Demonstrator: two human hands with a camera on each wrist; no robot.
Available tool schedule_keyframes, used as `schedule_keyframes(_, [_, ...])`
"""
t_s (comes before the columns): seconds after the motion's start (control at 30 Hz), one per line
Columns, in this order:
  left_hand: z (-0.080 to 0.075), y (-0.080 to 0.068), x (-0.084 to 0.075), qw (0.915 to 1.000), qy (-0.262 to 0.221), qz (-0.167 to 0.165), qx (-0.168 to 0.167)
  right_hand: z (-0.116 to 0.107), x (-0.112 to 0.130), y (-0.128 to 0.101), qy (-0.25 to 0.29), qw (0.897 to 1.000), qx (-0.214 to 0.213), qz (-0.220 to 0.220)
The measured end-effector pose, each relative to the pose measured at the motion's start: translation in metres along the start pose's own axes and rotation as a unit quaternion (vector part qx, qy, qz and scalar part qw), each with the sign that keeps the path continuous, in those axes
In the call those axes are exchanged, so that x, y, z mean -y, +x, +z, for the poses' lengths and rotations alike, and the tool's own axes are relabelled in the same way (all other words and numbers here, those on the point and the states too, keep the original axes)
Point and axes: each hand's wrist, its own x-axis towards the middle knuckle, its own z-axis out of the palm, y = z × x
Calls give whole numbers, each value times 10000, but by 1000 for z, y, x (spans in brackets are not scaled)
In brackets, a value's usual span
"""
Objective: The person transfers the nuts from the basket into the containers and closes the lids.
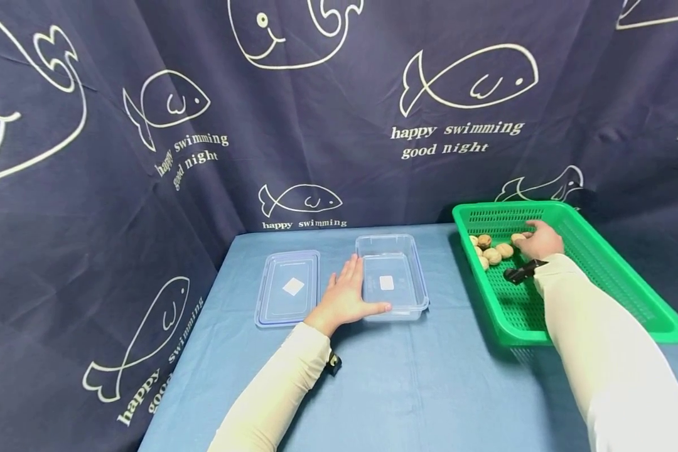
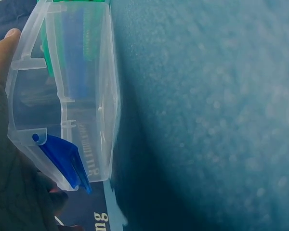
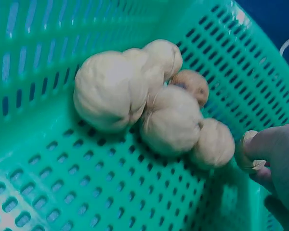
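Note:
My right hand (image 1: 544, 240) reaches into the green plastic basket (image 1: 486, 301) and pinches a walnut (image 1: 518, 238) between thumb and fingers. In the right wrist view that walnut (image 3: 250, 151) is partly hidden by the hand, beside a cluster of several walnuts (image 3: 171, 122) on the slotted bottom. My left hand (image 1: 347, 298) lies against the left side of a clear plastic box (image 1: 415, 276), fingers straight and thumb stretched along its near end. The box stands without a lid. In the left wrist view a blue latch (image 2: 65, 161) hangs from its side.
A clear lid with a blue seal (image 1: 288, 289) lies flat on the blue tablecloth (image 1: 407, 383), left of the box. The basket stands at the right of the table. A dark curtain with fish drawings (image 1: 339, 125) hangs behind and to the left.

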Motion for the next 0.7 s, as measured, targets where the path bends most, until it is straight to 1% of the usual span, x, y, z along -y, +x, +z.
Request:
schedule_keyframes(0.2, [3,-1,-3,10000,-7,-12,82,-7,15,-5,5,10000,-21,-9])
schedule_keyframes(0.3, [5,-1,-3,10000,10,-28,86,-10,25,-8,33,9999,-101,-47])
schedule_keyframes(0.5, [7,0,0,9999,115,-38,20,-13,59,-18,320,9991,-217,-152])
schedule_keyframes(0.7, [3,0,-1,9999,114,-64,40,-17,91,-25,680,9958,-439,-436])
